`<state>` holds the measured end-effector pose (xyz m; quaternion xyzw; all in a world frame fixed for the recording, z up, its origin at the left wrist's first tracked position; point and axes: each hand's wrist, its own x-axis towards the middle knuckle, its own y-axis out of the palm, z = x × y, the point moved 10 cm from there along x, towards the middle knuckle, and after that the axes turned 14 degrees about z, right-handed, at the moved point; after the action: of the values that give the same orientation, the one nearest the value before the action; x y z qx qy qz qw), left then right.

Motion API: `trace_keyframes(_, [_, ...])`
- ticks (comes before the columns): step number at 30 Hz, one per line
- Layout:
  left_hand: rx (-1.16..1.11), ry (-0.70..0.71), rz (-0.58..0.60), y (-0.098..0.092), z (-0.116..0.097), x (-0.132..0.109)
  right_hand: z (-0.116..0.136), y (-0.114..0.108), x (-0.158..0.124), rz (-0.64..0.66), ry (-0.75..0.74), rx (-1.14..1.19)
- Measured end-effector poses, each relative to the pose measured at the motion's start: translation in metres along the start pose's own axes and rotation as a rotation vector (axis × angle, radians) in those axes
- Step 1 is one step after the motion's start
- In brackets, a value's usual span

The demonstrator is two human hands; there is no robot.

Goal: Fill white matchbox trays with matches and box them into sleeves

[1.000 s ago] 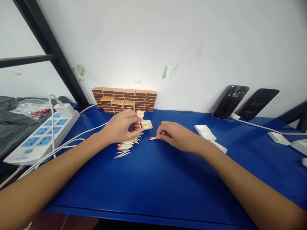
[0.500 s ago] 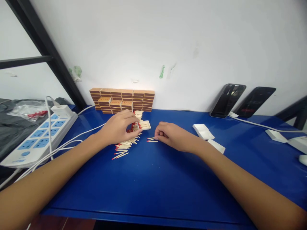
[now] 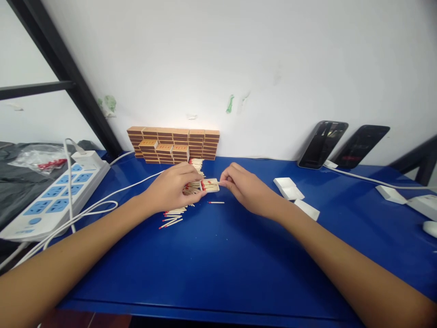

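Note:
My left hand (image 3: 172,187) is closed on a small open matchbox tray (image 3: 210,185) with red-tipped matches in it, over a loose pile of matches (image 3: 177,211) on the blue table (image 3: 218,264). My right hand (image 3: 244,187) pinches a match at the tray's right end. A single match (image 3: 216,202) lies on the table just below the tray. A wall of stacked brown matchboxes (image 3: 177,143) stands behind, against the white wall.
A white power strip (image 3: 51,200) with cables lies at the left. Two white box sleeves (image 3: 289,188) sit right of my right hand. Two dark phones (image 3: 322,143) lean on the wall at the back right, with white chargers (image 3: 423,205) beside them.
My right hand rose from the table to the tray's right end with matches in its fingers, leaving one match on the table. My left hand shifted slightly right with the tray.

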<state>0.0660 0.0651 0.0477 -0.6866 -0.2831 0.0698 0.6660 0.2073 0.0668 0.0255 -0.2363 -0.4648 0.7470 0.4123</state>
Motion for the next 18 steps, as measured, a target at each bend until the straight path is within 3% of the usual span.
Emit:
trace_keyframes(8, [-0.139,0.027,-0.014,-0.001,-0.009,0.001,0.009,0.004,0.001,-0.051,-0.053,-0.065])
trace_keyframes(15, [-0.111,-0.035,-0.023,-0.002,0.006,0.0,0.015,-0.013,-0.007,-0.212,-0.093,-0.027])
trace_keyframes(18, [-0.06,-0.069,-0.047,-0.004,0.016,-0.001,0.009,-0.004,-0.004,-0.084,-0.074,-0.003])
